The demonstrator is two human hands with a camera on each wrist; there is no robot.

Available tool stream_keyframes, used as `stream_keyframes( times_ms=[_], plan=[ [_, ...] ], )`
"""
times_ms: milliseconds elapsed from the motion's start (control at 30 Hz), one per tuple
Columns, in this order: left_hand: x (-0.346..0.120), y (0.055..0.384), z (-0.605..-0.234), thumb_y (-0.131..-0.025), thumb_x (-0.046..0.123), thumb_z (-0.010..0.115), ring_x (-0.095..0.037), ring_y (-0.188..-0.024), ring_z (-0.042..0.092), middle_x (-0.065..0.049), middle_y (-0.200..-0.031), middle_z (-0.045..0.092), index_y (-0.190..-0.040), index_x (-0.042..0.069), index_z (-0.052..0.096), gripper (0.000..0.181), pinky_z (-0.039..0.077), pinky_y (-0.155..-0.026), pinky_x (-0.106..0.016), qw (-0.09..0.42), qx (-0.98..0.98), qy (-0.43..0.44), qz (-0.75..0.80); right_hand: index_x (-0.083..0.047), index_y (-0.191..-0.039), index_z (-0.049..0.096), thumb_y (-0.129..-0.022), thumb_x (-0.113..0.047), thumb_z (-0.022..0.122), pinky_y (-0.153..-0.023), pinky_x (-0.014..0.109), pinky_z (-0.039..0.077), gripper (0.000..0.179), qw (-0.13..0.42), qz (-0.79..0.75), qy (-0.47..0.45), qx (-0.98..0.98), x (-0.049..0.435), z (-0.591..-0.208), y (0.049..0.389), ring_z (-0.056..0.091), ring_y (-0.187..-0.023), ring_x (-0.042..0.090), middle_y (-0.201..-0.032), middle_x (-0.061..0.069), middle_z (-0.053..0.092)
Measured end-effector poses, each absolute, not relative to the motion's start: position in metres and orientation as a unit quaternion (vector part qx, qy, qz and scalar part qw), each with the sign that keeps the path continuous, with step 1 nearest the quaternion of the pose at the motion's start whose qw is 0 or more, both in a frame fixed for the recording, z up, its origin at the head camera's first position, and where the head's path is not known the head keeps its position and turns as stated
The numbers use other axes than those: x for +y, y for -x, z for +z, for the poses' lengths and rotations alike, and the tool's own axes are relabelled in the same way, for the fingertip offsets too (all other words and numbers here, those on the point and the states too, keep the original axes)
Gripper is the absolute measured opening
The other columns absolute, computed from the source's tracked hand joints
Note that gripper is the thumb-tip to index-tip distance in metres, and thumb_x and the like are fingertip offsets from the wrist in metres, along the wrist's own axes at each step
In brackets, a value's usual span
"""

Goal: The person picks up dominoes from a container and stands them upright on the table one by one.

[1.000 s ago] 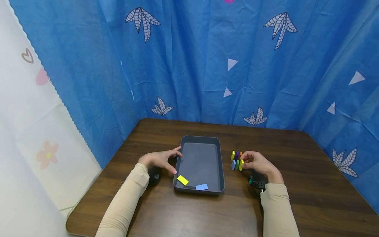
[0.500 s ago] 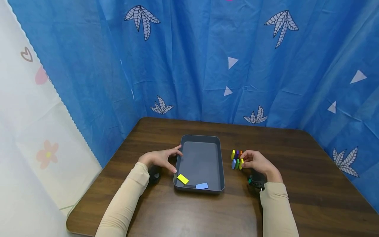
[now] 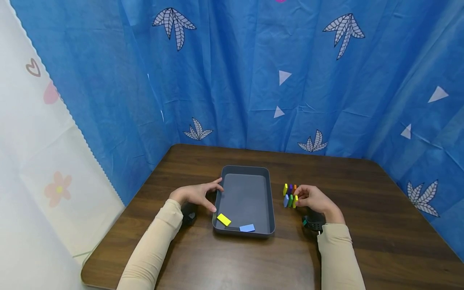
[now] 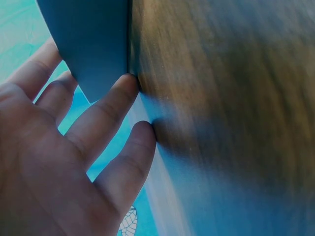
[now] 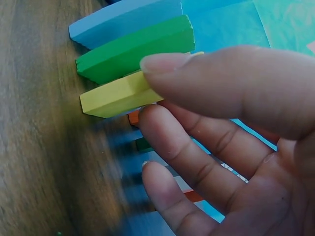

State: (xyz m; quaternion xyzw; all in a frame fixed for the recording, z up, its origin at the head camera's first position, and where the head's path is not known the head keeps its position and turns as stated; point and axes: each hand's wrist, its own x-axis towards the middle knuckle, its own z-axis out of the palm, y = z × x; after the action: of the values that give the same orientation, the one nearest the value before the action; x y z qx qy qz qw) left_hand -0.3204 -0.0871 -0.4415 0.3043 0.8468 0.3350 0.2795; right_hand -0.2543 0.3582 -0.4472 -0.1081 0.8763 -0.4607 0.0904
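My right hand (image 3: 319, 199) pinches an upright yellow block (image 5: 113, 97) between thumb and fingers, at the right end of the nearer row. Beside it stand a green block (image 5: 142, 46) and a light blue block (image 5: 123, 22). The yellow block's base looks close to the tabletop. My left hand (image 3: 195, 194) is at the left side of a grey tray (image 3: 271, 205), fingers spread, with fingertips against its outer wall (image 4: 96, 59) in the left wrist view. Inside the tray, near its front, lie a yellow block (image 3: 224, 220) and a light blue block (image 3: 247, 228).
A further row of upright blocks stands behind, with yellow (image 3: 285, 189), purple (image 3: 290, 189) and orange (image 3: 295, 188) showing; my right fingers hide the rest. The wooden table (image 3: 239, 266) meets a blue curtain (image 3: 232, 100) at the back. Both wrists wear dark devices.
The right wrist has shifted very slightly left, with the fingers still on the yellow block. My left hand, the tray and the blocks keep their places.
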Motion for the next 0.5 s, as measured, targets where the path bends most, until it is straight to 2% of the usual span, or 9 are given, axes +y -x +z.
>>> stream_keyframes(
  times_ms=[500],
  plan=[
    [-0.0869, 0.3207, -0.4423, -0.081, 0.033, 0.084, -0.034, -0.153, 0.024, 0.001, -0.171, -0.001, -0.147, 0.02, 0.047, 0.076, 0.023, -0.122, -0.058, 0.279, 0.847, -0.306, 0.333, 0.006, -0.107, 0.056, -0.088, 0.007, 0.067, -0.076, 0.024, 0.055, 0.021, 0.09, -0.462, 0.108, 0.876, 0.3582, -0.446, 0.2531, 0.055, -0.089, 0.025, -0.101, 0.018, 0.061]
  ],
)
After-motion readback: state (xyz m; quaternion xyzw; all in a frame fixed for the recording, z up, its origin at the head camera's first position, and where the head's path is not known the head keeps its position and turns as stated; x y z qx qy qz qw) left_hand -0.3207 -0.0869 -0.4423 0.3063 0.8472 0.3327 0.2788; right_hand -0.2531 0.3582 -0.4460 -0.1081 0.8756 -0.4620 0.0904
